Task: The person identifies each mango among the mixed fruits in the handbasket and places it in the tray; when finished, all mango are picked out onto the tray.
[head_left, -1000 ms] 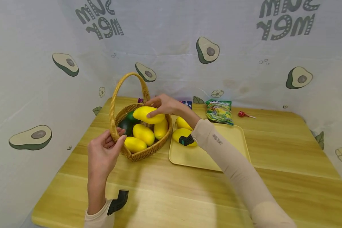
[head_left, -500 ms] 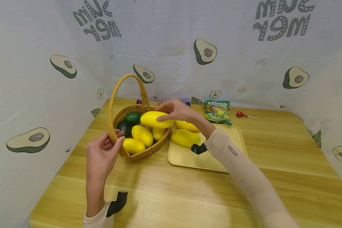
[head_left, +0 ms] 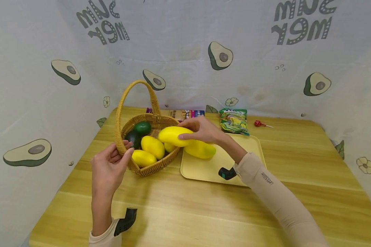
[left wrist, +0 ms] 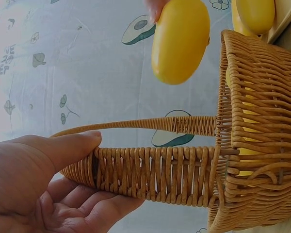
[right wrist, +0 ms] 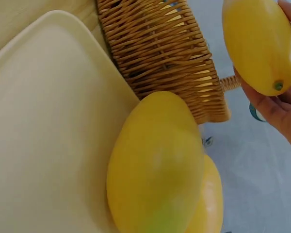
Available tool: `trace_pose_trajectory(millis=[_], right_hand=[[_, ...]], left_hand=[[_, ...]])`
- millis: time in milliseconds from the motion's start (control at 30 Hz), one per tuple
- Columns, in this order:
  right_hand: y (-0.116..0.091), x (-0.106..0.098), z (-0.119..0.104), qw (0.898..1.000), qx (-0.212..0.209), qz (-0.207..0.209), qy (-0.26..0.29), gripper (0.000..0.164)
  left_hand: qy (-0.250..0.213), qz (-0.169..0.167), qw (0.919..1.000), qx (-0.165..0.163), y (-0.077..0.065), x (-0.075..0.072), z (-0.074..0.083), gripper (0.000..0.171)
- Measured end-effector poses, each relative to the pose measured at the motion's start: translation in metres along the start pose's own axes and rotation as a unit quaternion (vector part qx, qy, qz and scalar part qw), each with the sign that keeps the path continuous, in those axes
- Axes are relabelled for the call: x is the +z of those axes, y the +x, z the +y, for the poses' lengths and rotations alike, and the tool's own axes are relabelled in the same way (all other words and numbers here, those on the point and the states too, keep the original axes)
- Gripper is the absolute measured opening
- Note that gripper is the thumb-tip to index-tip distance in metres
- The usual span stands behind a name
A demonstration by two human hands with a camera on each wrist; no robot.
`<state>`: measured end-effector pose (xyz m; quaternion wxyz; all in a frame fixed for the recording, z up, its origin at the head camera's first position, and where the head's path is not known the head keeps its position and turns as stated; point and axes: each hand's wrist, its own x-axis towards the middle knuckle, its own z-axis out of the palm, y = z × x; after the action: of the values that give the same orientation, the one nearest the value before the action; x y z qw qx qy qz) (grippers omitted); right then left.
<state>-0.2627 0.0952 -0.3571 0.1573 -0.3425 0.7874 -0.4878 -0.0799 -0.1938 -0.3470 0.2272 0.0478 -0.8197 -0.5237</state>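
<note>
With its thumb and fingers, my left hand (head_left: 109,168) grips the handle (left wrist: 155,172) of a wicker basket (head_left: 156,167). Two dark green fruits (head_left: 142,128) and several yellow mangoes (head_left: 153,146) lie inside the basket. My right hand (head_left: 205,130) holds another mango (head_left: 173,136) over the basket's right rim, its thumb on the near side. In the right wrist view that held mango (right wrist: 259,46) hangs clear of the basket's side. On the beige tray (head_left: 204,171) lies a mango (head_left: 201,150), with a second one (right wrist: 211,199) partly hidden behind it.
Behind the basket lies a printed snack pack (head_left: 185,115). A green candy bag (head_left: 234,121) and a red lollipop (head_left: 258,123) lie at the table's back, near the patterned curtain (head_left: 185,68). The tray's left edge stands close to the basket.
My right hand has carried the mango rightward and toward me, from above the basket's middle to its right rim. My left hand keeps its grip on the handle.
</note>
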Motion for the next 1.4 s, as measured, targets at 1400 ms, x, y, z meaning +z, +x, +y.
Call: trace_pose_trajectory(millis=[1400], right_hand=[[-0.101, 0.036, 0.034, 0.988, 0.032, 0.032, -0.147, 0.045]], left_hand=[[0.004, 0.012, 0.9998, 0.015, 0.000, 0.001, -0.002, 0.028]])
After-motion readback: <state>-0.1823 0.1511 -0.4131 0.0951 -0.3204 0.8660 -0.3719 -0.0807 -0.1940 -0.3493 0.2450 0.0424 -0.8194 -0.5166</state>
